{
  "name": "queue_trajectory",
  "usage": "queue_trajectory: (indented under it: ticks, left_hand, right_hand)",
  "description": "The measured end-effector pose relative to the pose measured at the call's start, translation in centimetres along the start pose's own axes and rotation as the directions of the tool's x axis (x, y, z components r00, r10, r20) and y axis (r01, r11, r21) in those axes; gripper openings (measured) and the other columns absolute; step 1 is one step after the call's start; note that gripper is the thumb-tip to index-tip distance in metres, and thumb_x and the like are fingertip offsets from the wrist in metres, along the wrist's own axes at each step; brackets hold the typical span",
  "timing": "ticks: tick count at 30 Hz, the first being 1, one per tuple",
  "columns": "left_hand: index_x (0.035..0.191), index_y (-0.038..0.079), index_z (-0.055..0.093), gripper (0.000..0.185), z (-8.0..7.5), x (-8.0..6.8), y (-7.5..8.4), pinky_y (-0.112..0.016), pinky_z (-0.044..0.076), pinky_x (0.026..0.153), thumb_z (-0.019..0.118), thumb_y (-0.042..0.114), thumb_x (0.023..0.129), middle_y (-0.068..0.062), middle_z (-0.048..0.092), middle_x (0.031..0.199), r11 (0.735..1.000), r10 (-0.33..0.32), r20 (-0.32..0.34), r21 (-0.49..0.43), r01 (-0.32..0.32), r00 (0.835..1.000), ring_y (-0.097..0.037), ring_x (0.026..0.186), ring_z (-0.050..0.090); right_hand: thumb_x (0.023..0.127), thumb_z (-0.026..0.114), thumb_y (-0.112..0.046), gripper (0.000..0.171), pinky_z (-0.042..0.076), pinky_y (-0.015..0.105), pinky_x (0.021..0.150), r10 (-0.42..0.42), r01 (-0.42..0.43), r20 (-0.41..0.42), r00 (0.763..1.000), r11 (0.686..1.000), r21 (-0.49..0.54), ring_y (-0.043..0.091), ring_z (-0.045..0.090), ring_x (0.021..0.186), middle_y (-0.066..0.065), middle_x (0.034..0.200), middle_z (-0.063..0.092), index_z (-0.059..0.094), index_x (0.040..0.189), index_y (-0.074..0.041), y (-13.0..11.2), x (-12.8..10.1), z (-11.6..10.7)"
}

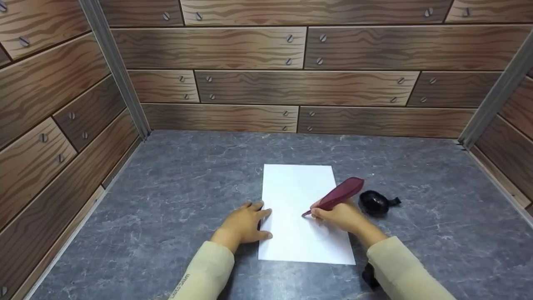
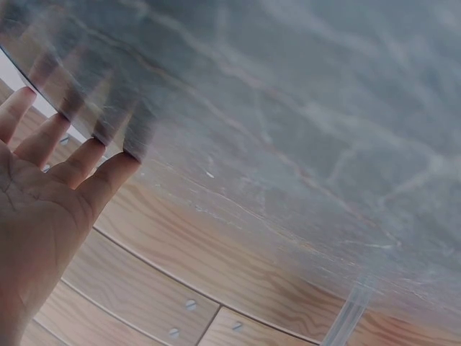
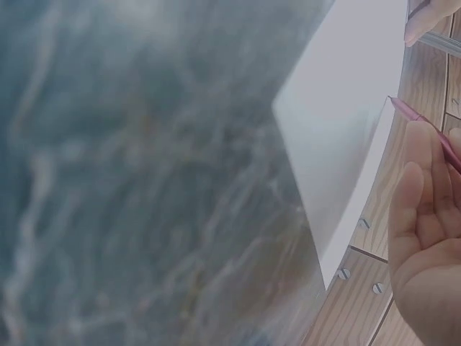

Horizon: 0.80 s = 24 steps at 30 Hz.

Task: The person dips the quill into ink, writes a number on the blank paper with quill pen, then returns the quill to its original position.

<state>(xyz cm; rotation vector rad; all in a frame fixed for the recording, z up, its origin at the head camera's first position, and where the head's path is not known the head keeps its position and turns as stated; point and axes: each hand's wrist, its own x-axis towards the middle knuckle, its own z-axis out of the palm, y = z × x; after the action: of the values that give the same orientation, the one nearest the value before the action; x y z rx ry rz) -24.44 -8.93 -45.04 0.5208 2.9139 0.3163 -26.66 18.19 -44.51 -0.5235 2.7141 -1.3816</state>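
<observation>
A white sheet of paper (image 1: 297, 183) lies on the grey marbled table in the head view. My right hand (image 1: 339, 214) pinches a maroon feather-shaped quill pen (image 1: 342, 192) near its lower end, its tip at the middle of the sheet. In the right wrist view the pen's slim lower part (image 3: 407, 109) shows beyond the fingers of that hand (image 3: 428, 238). With fingers spread, my left hand (image 1: 241, 225) rests at the sheet's left edge, thumb and fingertips on the paper. The left wrist view shows this hand (image 2: 50, 209) with its fingers extended.
To the right of the sheet sits a glossy black rounded object (image 1: 374, 203) with a short stem. Another dark thing (image 1: 369, 276) is partly hidden by the right sleeve. Wood-patterned panels (image 1: 250, 87) enclose the table (image 1: 166, 183) at the back and sides.
</observation>
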Motion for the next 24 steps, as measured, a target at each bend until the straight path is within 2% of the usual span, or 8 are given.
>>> queue_trajectory:
  ticks: [14,24]
  left_hand:
    - [0.142,0.024,0.049,0.068,0.00,0.01,-0.13,-0.057,0.033,0.103,0.067,0.054,0.083,-0.004,0.035,0.151,1.000,0.003,0.007,-0.001,-0.003,1.000,-0.035,0.138,0.028]
    - [0.142,0.024,0.048,0.068,0.04,0.05,-0.16,-0.056,0.032,0.104,0.065,0.053,0.084,-0.005,0.036,0.150,1.000,0.013,0.008,0.006,-0.013,1.000,-0.035,0.137,0.029]
  right_hand:
    - [0.089,0.069,-0.021,0.020,0.045,0.020,0.057,0.002,-0.006,0.088,0.996,0.999,0.039,0.011,0.060,0.068,0.001,0.076,0.069,0.074,0.094,-0.002,0.13,-0.14,-0.15]
    - [0.089,0.069,-0.022,0.022,0.046,0.021,0.056,0.005,-0.013,0.107,0.994,0.997,0.072,0.016,0.062,0.069,0.003,0.076,0.069,0.073,0.095,-0.001,0.12,-0.24,-0.17]
